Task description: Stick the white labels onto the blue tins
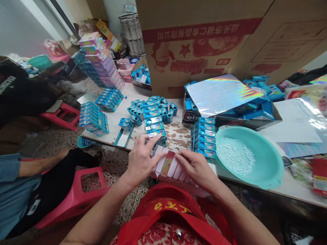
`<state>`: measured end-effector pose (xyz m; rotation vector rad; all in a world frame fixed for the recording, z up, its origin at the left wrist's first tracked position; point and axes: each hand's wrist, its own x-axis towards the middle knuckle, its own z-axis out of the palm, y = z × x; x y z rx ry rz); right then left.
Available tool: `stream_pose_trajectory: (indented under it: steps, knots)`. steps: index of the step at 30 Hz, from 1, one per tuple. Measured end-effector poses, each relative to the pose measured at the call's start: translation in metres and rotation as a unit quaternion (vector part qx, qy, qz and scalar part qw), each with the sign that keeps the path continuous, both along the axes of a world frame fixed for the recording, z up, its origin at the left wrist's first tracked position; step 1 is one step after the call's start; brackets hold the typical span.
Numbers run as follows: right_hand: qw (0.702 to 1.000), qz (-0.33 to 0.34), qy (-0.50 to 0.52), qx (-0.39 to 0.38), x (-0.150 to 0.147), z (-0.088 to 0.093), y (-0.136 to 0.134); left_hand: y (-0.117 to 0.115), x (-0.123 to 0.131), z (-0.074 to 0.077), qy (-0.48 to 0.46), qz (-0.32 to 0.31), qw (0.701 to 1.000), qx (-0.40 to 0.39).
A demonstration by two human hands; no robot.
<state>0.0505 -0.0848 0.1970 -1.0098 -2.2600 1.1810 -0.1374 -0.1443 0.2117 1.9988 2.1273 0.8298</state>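
My left hand (140,160) and my right hand (195,166) both rest on a sheet of holographic stickers (170,166) with white strips, held just above my lap at the table's front edge. The left index finger points along the sheet's top edge while the other fingers curl. My right hand's fingers pinch the sheet's right part. Just beyond the hands lie several small blue candy boxes (154,124), and a neat stack of blue boxes (206,137) stands to the right.
A teal basin (265,170) holding small white pellets sits at the right. A big cardboard carton (194,44) stands behind, a holographic sheet (219,93) over an open box. Another person sits left on a pink stool (81,194). More box stacks (93,119) line the left table edge.
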Motion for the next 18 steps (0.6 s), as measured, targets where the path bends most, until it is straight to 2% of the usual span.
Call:
stream_pose_trajectory:
  steps: [2, 6, 12, 18]
  knots:
    - [1.0, -0.007, 0.004, -0.019, 0.001, -0.001, 0.0, 0.0, 0.005, -0.004, 0.103, -0.038, 0.99, 0.088]
    - [0.998, -0.003, 0.02, -0.065, 0.002, -0.002, 0.001, -0.001, 0.013, -0.008, 0.192, -0.159, 0.96, 0.129]
    - [0.984, -0.023, 0.065, -0.162, 0.006, -0.011, 0.001, -0.003, 0.015, -0.015, 0.167, -0.206, 0.957, 0.121]
    - [0.975, -0.035, 0.081, -0.206, 0.01, -0.014, 0.004, 0.001, 0.01, -0.02, 0.131, -0.251, 0.955, 0.087]
